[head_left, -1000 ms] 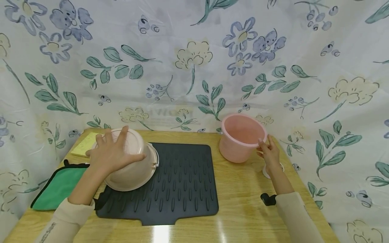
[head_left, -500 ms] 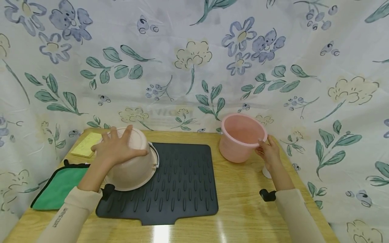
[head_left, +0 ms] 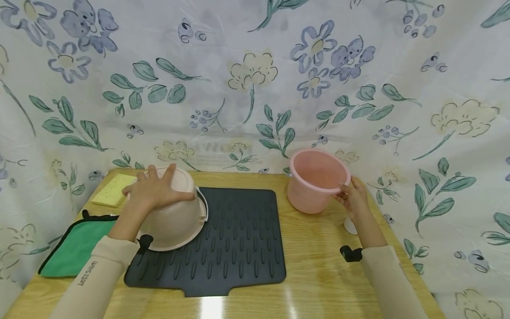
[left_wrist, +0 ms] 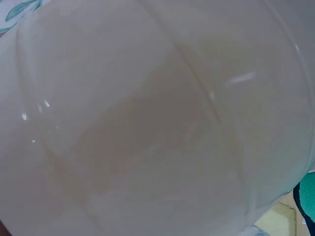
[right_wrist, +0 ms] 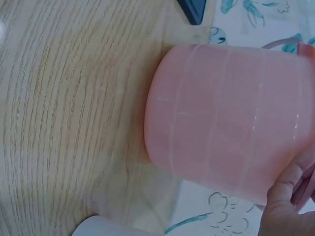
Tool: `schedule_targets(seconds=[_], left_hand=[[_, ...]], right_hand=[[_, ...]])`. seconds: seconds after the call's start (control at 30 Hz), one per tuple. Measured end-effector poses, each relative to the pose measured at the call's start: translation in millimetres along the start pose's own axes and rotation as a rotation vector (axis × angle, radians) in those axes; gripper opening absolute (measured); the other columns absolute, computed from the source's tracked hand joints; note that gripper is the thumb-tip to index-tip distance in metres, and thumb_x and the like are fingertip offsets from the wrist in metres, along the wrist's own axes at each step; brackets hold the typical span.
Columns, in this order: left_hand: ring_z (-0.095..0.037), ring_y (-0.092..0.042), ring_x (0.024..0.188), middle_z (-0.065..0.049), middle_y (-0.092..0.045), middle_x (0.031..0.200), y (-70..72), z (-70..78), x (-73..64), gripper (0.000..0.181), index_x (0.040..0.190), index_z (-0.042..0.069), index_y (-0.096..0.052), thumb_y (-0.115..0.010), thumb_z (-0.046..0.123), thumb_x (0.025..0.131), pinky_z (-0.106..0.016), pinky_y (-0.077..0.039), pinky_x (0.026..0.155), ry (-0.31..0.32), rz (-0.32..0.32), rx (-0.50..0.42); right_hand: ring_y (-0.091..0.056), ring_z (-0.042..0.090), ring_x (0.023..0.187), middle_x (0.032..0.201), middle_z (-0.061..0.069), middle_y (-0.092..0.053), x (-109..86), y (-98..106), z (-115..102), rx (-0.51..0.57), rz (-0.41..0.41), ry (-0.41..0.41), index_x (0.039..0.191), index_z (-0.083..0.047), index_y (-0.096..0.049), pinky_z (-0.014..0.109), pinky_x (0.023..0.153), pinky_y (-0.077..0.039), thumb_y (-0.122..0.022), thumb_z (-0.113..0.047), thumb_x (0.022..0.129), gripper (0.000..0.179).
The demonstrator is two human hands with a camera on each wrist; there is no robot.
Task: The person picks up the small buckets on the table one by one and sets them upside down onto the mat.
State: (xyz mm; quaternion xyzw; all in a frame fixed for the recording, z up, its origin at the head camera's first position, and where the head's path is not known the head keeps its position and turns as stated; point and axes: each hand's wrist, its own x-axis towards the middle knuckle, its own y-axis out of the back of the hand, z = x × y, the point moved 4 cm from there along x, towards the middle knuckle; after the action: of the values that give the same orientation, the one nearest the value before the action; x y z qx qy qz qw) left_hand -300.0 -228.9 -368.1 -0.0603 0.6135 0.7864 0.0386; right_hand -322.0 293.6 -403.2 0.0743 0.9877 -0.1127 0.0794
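Observation:
In the head view, a beige bucket (head_left: 171, 228) stands upside down on the left part of a black ridged mat (head_left: 243, 239), its white handle (head_left: 205, 204) down on the right side. My left hand (head_left: 153, 190) rests on its upturned base with fingers spread and the thumb pointing right. The left wrist view is filled by the bucket's side wall (left_wrist: 157, 123). At the back right, a pink bucket (head_left: 307, 199) stands upright. My right hand (head_left: 356, 204) pinches its rim on the right; the right wrist view shows the fingers (right_wrist: 288, 182) curled at the rim.
Left of the mat lies a green cloth (head_left: 75, 250) with black edging, and behind it a yellow pad (head_left: 113, 190). A white object (head_left: 349, 227), partly hidden by my right wrist, stands near the right edge. A floral curtain (head_left: 223, 146) hangs behind the wooden table (head_left: 311, 266).
My left hand and the beige bucket's base have shifted slightly right, while the bucket's rim stays in place on the mat. My right hand and the pink bucket have hardly moved.

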Motion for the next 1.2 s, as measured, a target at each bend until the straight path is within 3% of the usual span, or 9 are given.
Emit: schedule_targets(seconds=[0.3, 0.6, 0.83, 1.07, 1.2], left_hand=[[-0.075, -0.006, 0.13, -0.047, -0.002, 0.15, 0.1, 0.4, -1.6, 0.126, 0.16, 0.012, -0.008, -0.057, 0.086, 0.071, -0.091, -0.02, 0.075, 0.001, -0.005, -0.001], [-0.074, -0.004, 0.132, -0.046, 0.0, 0.152, -0.3, -0.8, -0.7, 0.127, 0.16, 0.012, -0.005, -0.056, 0.087, 0.07, -0.091, -0.017, 0.078, 0.004, -0.008, -0.02], [-0.073, 0.0, 0.133, -0.045, 0.003, 0.152, -2.3, -1.3, -1.4, 0.127, 0.16, 0.013, -0.004, -0.056, 0.087, 0.071, -0.091, -0.014, 0.082, 0.007, -0.011, -0.048], [-0.072, 0.007, 0.134, -0.045, 0.006, 0.153, -4.3, -2.3, 1.6, 0.126, 0.16, 0.013, -0.003, -0.057, 0.085, 0.072, -0.091, -0.011, 0.084, 0.008, -0.016, -0.059], [-0.072, 0.008, 0.134, -0.045, 0.005, 0.153, -4.8, -3.1, 2.6, 0.128, 0.16, 0.013, -0.005, -0.056, 0.087, 0.07, -0.091, -0.011, 0.084, 0.01, -0.007, -0.056]], right_hand=[[-0.062, 0.007, 0.061, 0.077, -0.002, -0.062, -1.1, -1, 3, 0.051, -0.019, 0.013, 0.161, -0.015, -0.008, 0.019, 0.064, -0.056, -0.044, -0.001, 0.103, 0.07], [-0.06, 0.008, 0.048, 0.064, -0.002, -0.062, 2.0, -4, 7, 0.113, 0.101, 0.037, 0.161, -0.018, -0.007, 0.02, 0.055, -0.055, -0.044, 0.003, 0.1, 0.074], [-0.058, 0.008, 0.048, 0.088, -0.005, -0.066, 0.7, -2, 12, 0.123, 0.177, 0.04, 0.16, -0.026, -0.013, 0.019, 0.052, -0.054, -0.047, -0.001, 0.101, 0.073], [-0.058, 0.009, 0.048, 0.122, 0.007, -0.051, -2.5, -2, 17, 0.181, 0.2, 0.068, 0.157, -0.027, -0.031, 0.02, 0.052, -0.054, -0.046, 0.001, 0.101, 0.065], [-0.058, 0.01, 0.048, 0.129, 0.01, -0.049, -6.2, -3, 18, 0.227, 0.19, 0.079, 0.156, -0.025, -0.034, 0.022, 0.052, -0.054, -0.044, 0.003, 0.101, 0.062]])
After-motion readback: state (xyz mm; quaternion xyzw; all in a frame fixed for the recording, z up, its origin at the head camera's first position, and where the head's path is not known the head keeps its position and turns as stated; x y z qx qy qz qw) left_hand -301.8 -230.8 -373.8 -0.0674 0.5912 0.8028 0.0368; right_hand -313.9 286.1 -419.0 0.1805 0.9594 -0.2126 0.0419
